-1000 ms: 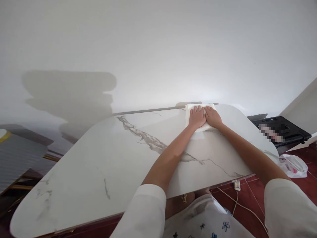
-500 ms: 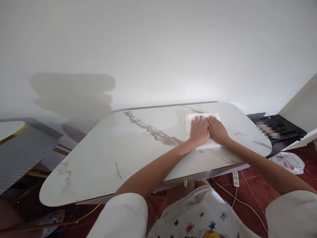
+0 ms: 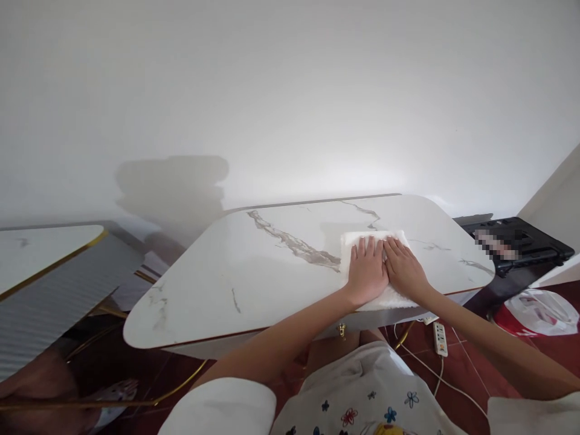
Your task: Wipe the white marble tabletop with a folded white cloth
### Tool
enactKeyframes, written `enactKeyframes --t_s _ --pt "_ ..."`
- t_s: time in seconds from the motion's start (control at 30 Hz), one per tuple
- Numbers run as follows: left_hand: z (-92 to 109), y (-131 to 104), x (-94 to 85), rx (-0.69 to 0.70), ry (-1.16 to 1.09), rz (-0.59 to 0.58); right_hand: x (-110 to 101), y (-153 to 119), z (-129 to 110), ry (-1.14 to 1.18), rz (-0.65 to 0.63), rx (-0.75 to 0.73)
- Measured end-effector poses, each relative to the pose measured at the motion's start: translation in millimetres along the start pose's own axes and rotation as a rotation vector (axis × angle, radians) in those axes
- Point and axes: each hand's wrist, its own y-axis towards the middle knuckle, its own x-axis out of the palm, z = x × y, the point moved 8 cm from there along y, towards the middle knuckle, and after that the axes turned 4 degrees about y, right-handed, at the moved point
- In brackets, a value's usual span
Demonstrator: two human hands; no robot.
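Head view, progress?

Partway, I'd judge. White cloth (image 3: 345, 252) is on the marble-look tabletop (image 3: 276, 287), right of middle, near side at the front edge. Can't tell if it hangs over.

Hands?

Left hand (image 3: 368, 273) flat on the cloth, fingers slightly spread. Right hand (image 3: 405, 269) flat beside it, fingers closer together. Hands touch along the thumb sides. Both backs up, neither clamped on anything.

Done vs left?

Can't split it. No line between treated and untreated surface shows. Cloth covers only a small patch; the wide left stretch and the back strip lie outside it.

Materials?

Cloth: fluffy, squarish, soft-edged. Tabletop: smooth, hard-looking, white with grey-brown veins, rounded corners. Brass-coloured knob (image 3: 341, 330) below the front edge. Second table (image 3: 52, 251) at left: similar white top, gold trim, grey ribbed side.
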Motion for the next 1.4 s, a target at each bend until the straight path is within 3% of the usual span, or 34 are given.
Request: enactKeyframes --t_s 0.33,0.5,0.97,1.4 --pt "30.6 11.2 4.3 0.046 -0.035 -0.004 -4.5 -11.2 32.9 -0.026 0.040 -0.032" --pt "29.8 27.7 6.1 0.068 -0.050 0.012 -0.1 0.7 44.2 -0.040 0.024 -0.002" --pt "-20.5 148.1 21.6 0.011 -0.077 0.077 34.7 119.8 90.3 0.021 -0.023 0.079" --pt "-66.6 212.0 28.9 -0.003 -0.060 0.078 66.9 196.3 101.4 0.036 -0.047 0.081"
